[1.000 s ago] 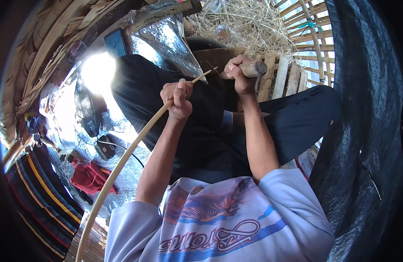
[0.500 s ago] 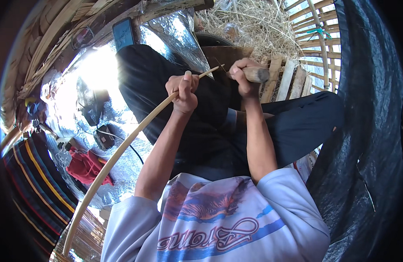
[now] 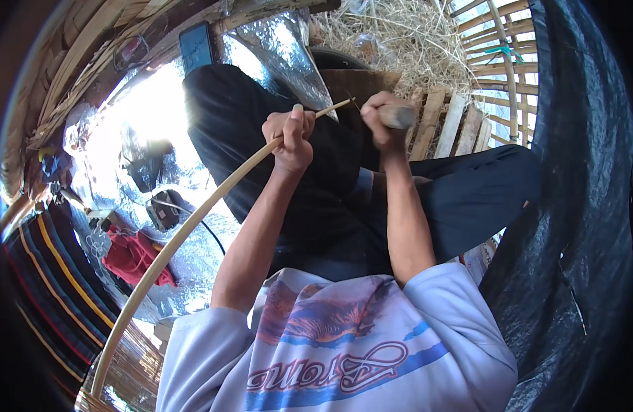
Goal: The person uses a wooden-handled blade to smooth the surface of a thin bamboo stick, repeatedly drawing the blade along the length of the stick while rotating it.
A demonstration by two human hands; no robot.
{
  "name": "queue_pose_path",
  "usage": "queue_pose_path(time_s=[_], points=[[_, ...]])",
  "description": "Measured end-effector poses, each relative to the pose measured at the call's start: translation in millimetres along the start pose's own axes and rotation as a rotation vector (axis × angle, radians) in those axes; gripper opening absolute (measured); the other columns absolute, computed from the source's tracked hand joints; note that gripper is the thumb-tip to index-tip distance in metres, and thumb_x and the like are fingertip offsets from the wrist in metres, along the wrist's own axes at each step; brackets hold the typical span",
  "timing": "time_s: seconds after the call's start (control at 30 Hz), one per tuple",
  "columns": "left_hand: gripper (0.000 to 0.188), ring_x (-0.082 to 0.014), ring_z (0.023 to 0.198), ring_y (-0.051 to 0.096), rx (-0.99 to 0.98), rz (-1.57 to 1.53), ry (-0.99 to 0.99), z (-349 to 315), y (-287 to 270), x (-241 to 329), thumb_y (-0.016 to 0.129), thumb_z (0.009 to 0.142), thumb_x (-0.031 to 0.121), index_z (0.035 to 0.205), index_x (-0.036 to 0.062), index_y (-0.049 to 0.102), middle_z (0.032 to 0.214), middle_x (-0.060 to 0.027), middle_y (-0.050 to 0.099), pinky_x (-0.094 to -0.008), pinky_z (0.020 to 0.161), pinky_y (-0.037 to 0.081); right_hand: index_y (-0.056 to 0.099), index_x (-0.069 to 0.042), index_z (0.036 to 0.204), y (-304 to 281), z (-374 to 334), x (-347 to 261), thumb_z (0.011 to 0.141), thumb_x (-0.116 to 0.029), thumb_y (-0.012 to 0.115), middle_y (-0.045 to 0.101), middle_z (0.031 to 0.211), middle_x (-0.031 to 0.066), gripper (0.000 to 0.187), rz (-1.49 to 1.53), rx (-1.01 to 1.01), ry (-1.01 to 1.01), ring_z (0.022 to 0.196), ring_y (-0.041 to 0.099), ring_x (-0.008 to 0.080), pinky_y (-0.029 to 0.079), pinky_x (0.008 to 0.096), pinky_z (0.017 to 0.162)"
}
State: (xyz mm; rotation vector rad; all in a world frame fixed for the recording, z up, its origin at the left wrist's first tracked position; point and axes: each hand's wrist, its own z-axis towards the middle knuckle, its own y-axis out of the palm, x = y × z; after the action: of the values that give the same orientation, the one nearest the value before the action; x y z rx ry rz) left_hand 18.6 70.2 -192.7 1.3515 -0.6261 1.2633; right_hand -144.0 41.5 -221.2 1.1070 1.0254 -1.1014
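Closed around a long pale wooden stick (image 3: 186,229) is my left hand (image 3: 289,137), its thumb pointing up along the stick near the narrow end. That tapered tip reaches out to the right, while the thicker length slants back past my left forearm to the lower left. My right hand (image 3: 385,122) grips the thick round handle of a wooden-handled knife (image 3: 399,117), just right of the tip. The handle's butt is blurred. Only a thin dark line near the stick's tip shows of the blade, and I cannot tell whether it touches the wood.
My crossed legs in dark trousers (image 3: 461,199) lie beneath my hands. Beyond are a wooden board (image 3: 361,82), slats (image 3: 450,127) and straw (image 3: 426,41). A phone (image 3: 196,47) lies beyond my left knee. On shiny foil at left are a red cloth (image 3: 131,257) and a corded black device (image 3: 165,209).
My right hand has shifted slightly left and up with the knife, its handle now blurred. The stick's tip has moved a little right and up; my left hand keeps its grip.
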Motion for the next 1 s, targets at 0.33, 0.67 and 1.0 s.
queue_pose_path(time_s=[0.33,0.67,1.0], points=[[0.040,-0.0068,0.036,0.017,0.033,-0.002,0.019,-3,-4,1,0.042,0.087,0.007,0.050,0.0062,0.027,0.044,0.0009,0.022,-0.0258,0.037,0.016,0.055,-0.001,0.062,-3,5,15,0.076,-0.012,0.061,0.054,0.057,0.0029,0.019,-0.202,0.014,0.041,0.052,0.048,0.0080,0.039,0.0234,0.050],[0.045,-0.0063,0.037,0.020,0.214,-0.085,-0.042,5,-1,-1,0.044,0.088,0.008,0.046,0.0043,0.028,0.043,0.0015,0.026,-0.0255,0.038,0.017,0.051,-0.002,0.068,-4,8,2,0.078,-0.009,0.057,0.051,0.057,0.0025,0.014,0.308,0.121,0.090,0.051,0.046,0.0075,0.037,0.0225,0.049],[0.042,-0.0062,0.038,0.018,0.195,-0.060,-0.007,5,6,-1,0.042,0.090,0.007,0.050,0.0060,0.027,0.046,0.0021,0.023,-0.0260,0.039,0.017,0.055,-0.001,0.062,-4,0,8,0.074,-0.007,0.061,0.052,0.055,0.0024,0.014,0.125,0.059,0.047,0.052,0.048,0.0082,0.039,0.0232,0.051]])
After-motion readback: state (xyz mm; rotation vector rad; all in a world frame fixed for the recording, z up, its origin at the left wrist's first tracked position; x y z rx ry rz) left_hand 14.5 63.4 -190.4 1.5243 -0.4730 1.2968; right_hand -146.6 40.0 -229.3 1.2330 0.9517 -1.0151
